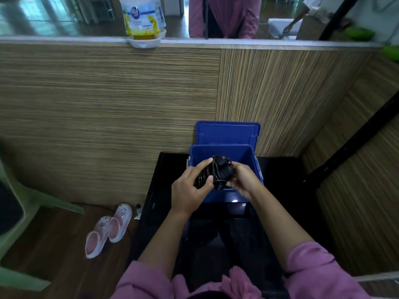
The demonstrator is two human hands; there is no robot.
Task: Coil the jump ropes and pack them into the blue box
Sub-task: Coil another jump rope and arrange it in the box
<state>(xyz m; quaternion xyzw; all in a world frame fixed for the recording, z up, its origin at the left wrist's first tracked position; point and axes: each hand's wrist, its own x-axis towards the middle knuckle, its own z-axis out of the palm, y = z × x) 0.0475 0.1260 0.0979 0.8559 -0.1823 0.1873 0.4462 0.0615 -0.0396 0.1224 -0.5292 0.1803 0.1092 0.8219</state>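
Note:
A coiled black jump rope (217, 172) is held over the open blue box (246, 156), which stands on a black table against the wooden wall. My left hand (191, 186) grips the left side of the coil, thumb on top. My right hand (243, 180) holds the right side, where the black handles are bundled. The box's blue lid (226, 132) leans upright behind it. The bottom of the box is mostly hidden by my hands.
The black table (164, 190) carries the box. A pair of pink clogs (110, 227) lies on the wooden floor to the left, near a green plastic chair (26, 203). A ledge above holds a yellow pouch in a white dish (142, 20).

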